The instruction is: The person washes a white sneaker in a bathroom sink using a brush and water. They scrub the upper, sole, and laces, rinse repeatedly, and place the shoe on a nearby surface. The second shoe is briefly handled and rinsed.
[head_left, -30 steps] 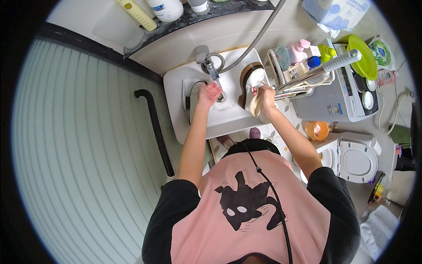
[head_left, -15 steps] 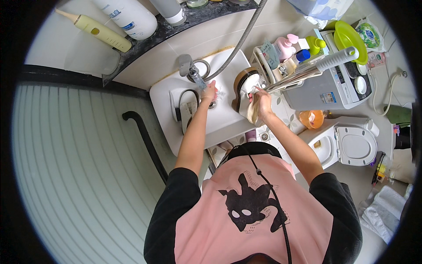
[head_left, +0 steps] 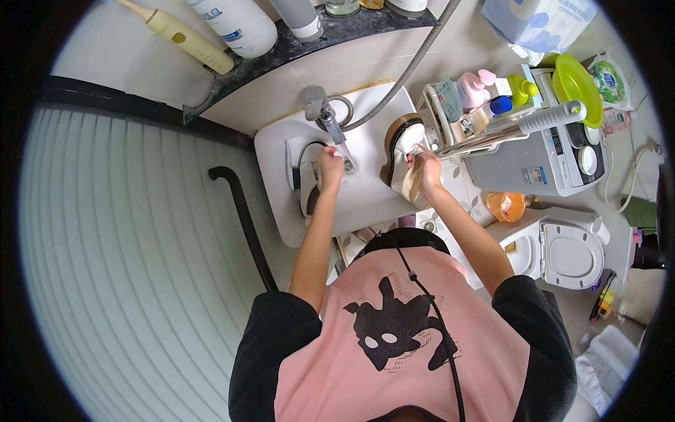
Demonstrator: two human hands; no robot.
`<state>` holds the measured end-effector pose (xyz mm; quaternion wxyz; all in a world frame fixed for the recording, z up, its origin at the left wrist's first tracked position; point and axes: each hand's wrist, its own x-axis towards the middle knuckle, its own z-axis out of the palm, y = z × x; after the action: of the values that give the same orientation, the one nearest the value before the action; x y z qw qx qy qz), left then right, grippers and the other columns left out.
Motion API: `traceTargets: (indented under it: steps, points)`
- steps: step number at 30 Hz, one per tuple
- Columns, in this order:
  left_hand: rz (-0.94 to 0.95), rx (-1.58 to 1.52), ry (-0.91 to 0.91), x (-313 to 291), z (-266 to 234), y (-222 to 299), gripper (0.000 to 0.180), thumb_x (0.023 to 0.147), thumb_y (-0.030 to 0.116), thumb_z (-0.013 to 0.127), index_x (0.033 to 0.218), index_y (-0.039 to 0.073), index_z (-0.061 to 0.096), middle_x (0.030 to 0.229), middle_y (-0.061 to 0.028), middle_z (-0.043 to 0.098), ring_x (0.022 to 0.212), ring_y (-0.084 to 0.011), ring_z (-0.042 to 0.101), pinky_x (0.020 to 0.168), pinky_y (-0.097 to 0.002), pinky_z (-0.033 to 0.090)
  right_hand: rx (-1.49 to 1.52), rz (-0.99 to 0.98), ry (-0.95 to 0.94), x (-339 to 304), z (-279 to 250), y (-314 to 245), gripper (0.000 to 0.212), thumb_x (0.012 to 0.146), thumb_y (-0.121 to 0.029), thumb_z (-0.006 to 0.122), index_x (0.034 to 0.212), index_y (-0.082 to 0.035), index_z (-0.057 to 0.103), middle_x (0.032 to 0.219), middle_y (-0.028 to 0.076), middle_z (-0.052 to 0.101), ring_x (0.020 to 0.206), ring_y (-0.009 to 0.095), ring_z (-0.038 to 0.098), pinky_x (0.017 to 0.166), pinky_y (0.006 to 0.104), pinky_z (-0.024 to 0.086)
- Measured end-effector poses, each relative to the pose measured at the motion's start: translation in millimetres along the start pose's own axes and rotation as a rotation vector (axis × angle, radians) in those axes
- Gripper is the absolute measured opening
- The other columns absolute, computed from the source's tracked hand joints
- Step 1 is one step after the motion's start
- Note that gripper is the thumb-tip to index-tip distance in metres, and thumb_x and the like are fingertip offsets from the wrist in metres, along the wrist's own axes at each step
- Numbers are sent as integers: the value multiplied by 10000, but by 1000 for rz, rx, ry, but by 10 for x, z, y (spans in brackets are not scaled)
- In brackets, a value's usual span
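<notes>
Pulls the left hand (head_left: 330,167) leftward and nearer the body from below the tap (head_left: 316,104) since half a second ago, with fingers now curled into a loose fist (cannot tell whether around anything). Keeps the thick-soled shoe (head_left: 403,158) pinched between thumb and fingers of the right hand (head_left: 425,172), tilted on its side over the right part of the washbasin (head_left: 362,211), well right of the left fingers. Could slip and fall from the right fingers, if wet and gripped only by a soft edge. Could also knock the second shoe (head_left: 309,169) or the brush (head_left: 290,163), both left of the left fingers, by swinging that wrist outward. Looks off-white above, with a brown, dark-banded sole edge facing the left fingers and a creamier end below the right fingers.
</notes>
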<state>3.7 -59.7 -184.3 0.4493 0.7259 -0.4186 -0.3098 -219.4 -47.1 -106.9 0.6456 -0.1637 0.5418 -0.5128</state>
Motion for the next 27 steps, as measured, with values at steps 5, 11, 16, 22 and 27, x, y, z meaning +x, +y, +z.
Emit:
traceTargets:
  steps: [5, 11, 16, 22, 27]
  points:
    - [-262, -611, 117, 57, -501, 1277, 315, 811, 310, 512, 637, 54, 454, 597, -20, 463, 566, -109, 435, 559, -272, 363, 1, -5, 1, -49, -24, -20, 477, 742, 5, 313, 1209, 103, 309, 681, 119, 538, 546, 158, 474, 563, 248, 397]
    - [-140, -430, -30, 175, -431, 1277, 434, 827, 407, 467, 545, 82, 410, 518, -10, 426, 460, -97, 395, 449, -232, 317, -10, -6, -37, -57, -8, 39, 466, 759, -5, 318, 1211, 104, 301, 680, 120, 538, 547, 159, 476, 560, 249, 400]
    - [-271, -475, -68, 43, -366, 1039, 455, 808, 487, 465, 597, 85, 435, 554, -17, 474, 500, -110, 452, 501, -252, 359, 11, -2, -30, -46, -45, 70, 464, 764, -16, 321, 1215, 94, 304, 674, 118, 536, 539, 160, 481, 540, 256, 408]
    - [-305, -902, 27, -217, -374, 1047, 345, 801, 421, 503, 705, 91, 475, 741, -43, 546, 651, -160, 546, 638, -302, 402, -2, -24, -16, -45, -86, 63, 466, 756, 9, 343, 1214, 96, 314, 657, 112, 535, 515, 154, 479, 511, 251, 405]
    - [560, 511, -176, -750, -43, 78, 227, 691, 104, 589, 878, -5, 521, 826, -129, 565, 736, -221, 569, 678, -313, 451, -165, -34, -132, -15, -55, 74, 434, 757, -1, 365, 1179, 100, 370, 667, 99, 541, 513, 130, 476, 506, 234, 404]
